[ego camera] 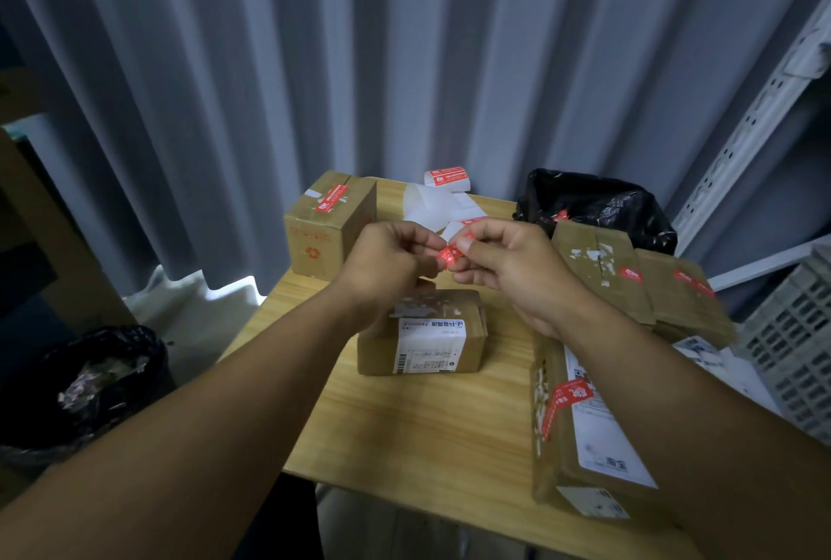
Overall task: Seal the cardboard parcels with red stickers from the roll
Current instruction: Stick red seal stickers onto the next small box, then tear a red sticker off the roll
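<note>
My left hand (390, 262) and my right hand (508, 265) meet above the table and together pinch a small red sticker (449, 254) between their fingertips. Directly below them lies a small cardboard parcel (431, 334) with a white shipping label on top. The sticker roll (447, 178) stands at the table's back edge, with a strip of white backing paper (427, 208) trailing toward my hands. A taller parcel (326, 224) at back left bears a red sticker across its top seam.
The wooden table (404, 420) holds more stickered parcels at right (602, 276) and front right (580, 438). A black plastic bag (593, 204) sits behind them. A black-lined bin (90, 384) stands on the floor at left. A grey crate (796, 334) and metal shelving (755, 110) are at right.
</note>
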